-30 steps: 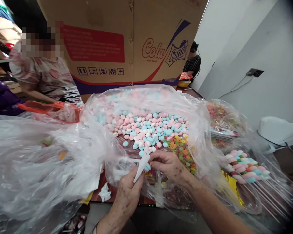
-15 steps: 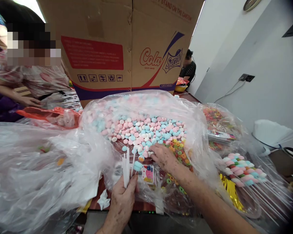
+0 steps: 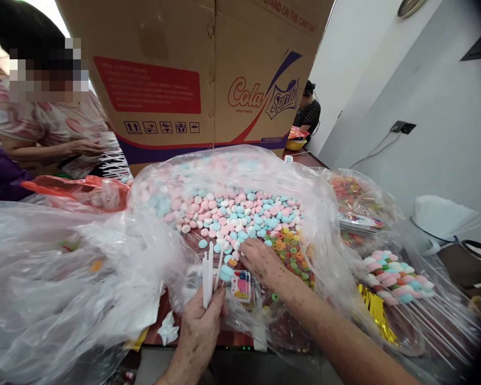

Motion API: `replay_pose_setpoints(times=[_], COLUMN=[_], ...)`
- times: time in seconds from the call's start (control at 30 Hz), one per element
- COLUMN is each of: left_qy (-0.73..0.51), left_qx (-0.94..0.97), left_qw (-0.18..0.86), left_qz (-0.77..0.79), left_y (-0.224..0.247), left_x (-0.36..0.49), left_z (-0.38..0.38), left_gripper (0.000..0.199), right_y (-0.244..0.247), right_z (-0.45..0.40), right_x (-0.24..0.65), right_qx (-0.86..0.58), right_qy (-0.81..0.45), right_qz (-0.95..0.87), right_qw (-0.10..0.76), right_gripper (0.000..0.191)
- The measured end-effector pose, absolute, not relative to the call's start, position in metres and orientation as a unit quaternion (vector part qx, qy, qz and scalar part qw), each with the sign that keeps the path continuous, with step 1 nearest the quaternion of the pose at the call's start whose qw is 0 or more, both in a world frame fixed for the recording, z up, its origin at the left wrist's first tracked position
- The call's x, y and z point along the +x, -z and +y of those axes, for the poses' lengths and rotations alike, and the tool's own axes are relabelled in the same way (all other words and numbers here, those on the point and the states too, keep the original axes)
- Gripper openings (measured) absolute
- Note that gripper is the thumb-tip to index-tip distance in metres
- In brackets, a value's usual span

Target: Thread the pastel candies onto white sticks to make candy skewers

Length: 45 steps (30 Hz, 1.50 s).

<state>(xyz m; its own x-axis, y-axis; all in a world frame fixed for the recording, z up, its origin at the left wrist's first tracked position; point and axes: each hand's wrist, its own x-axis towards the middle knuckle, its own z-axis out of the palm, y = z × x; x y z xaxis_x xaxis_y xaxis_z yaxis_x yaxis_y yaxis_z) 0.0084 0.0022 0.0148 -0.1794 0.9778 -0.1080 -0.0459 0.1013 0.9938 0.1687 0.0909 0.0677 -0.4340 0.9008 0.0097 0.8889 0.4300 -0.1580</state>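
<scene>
- Head view: my left grip (image 3: 200, 321) is closed around white sticks (image 3: 207, 278), long axis near upright, over the surface's (image 3: 234, 339) near edge.
- Marshmallows (image 3: 244, 216) lie beyond; my right grip (image 3: 262, 262), nearer, meets their near side; whether it holds one I cannot tell.

I see the carton (image 3: 160, 37) standing on the far side, behind the marshmallow heap (image 3: 244, 214) in its open plastic bag (image 3: 324, 214). Ring candies (image 3: 292, 254) lie at the heap's near right; farther right, skewered marshmallows (image 3: 398, 278). Plastic sheeting (image 3: 64, 272) spreads left, a crumpled tissue (image 3: 168, 329) beside it on the table's (image 3: 234, 339) near edge.
</scene>
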Motion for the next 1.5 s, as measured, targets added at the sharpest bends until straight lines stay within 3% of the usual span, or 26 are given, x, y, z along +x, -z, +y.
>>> replay_pose_setpoints(times=[0.2,0.5,0.77,1.07,1.17,1.27,1.33,1.5], left_qy=[-0.509,-0.500,-0.476,-0.471,-0.459,-0.442,-0.429,-0.398], left_qx=[0.432,0.440,0.457,0.466,0.496,0.530,0.542,0.569], left_qw=[0.488,0.487,0.500,0.491,0.484,0.470,0.463,0.466], left_qz=[0.563,0.565,0.561,0.566,0.556,0.550,0.554,0.548], left_y=[-0.024,-0.027,-0.020,-0.017,-0.022,-0.029,-0.033,-0.035], left_x=[0.008,0.008,0.003,0.003,0.004,0.004,0.004,0.005], left_z=[0.000,0.000,-0.001,0.001,0.001,0.000,0.000,0.000], left_gripper=[0.033,0.034,0.036,0.035,0.030,0.030,0.031,0.029], right_y=[-0.066,-0.071,-0.063,-0.042,-0.046,-0.056,-0.065,-0.081], right_z=[0.085,0.084,0.078,0.076,0.079,0.082,0.082,0.080], right_x=[0.190,0.215,0.196,0.195,0.199,0.206,0.210,0.207], right_qx=[-0.491,-0.534,-0.525,-0.518,-0.560,-0.558,-0.509,-0.452], right_qy=[-0.065,-0.119,-0.054,-0.028,-0.138,-0.352,-0.478,-0.599], right_qz=[-0.869,-0.825,-0.849,-0.849,-0.790,-0.649,-0.554,-0.460], right_qw=[0.018,0.139,0.043,0.099,0.209,0.378,0.453,0.475], right_gripper=[0.020,0.028,0.018,0.029,0.025,0.017,0.021,0.027])
